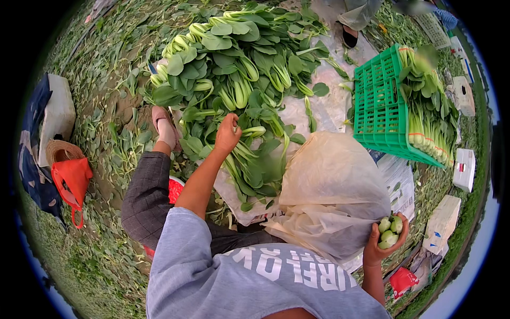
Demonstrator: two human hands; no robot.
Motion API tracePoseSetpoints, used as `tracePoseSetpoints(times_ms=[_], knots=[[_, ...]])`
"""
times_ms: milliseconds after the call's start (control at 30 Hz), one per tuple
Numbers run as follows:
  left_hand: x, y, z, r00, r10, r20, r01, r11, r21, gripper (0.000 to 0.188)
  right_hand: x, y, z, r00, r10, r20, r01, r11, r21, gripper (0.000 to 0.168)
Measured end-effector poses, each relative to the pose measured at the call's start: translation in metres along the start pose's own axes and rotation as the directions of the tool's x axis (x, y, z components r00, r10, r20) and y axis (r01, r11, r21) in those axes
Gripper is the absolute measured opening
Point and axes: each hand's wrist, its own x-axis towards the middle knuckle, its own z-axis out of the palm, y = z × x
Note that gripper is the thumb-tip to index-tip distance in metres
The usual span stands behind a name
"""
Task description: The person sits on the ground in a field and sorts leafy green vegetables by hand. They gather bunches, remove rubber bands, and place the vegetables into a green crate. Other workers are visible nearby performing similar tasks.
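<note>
My right hand (392,239) grips a small bunch of bok choy (387,232) beside my right knee, with the pale cut stem ends facing up. The leaves of this bunch are hidden. My left hand (228,133), fingers curled in, is at the near edge of a large heap of loose bok choy (239,56). Its fingertips are beside a pale bok choy base (254,131); whether they pinch anything is unclear. More loose bok choy (247,167) lies below that hand. A cloudy plastic sheet (334,179) covers my right leg.
A green plastic crate (378,103) at the right holds banded bok choy bunches (428,119). White boxes (464,169) stand beyond it. Another person's foot (350,36) shows at the top. A straw hat (63,151) and red bag (71,179) are at the left. Trimmed leaves litter the ground.
</note>
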Motion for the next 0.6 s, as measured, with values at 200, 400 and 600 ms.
tracePoseSetpoints(times_ms=[200,400,600], knots=[[0.008,-0.013,0.024,0.941,0.01,0.339,-0.138,0.924,0.357,0.039,-0.004,-0.012,-0.031,0.986,0.116,0.115,-0.101,0.986,-0.129,0.07],[-0.001,-0.012,0.019,0.874,-0.044,0.485,-0.299,0.738,0.605,0.03,0.013,-0.048,-0.024,0.966,0.24,0.095,-0.18,0.891,-0.417,0.065],[-0.022,-0.006,0.012,0.86,-0.014,0.51,-0.398,0.606,0.688,0.03,0.002,-0.023,-0.015,0.991,0.131,0.008,-0.126,0.97,-0.209,0.066]])
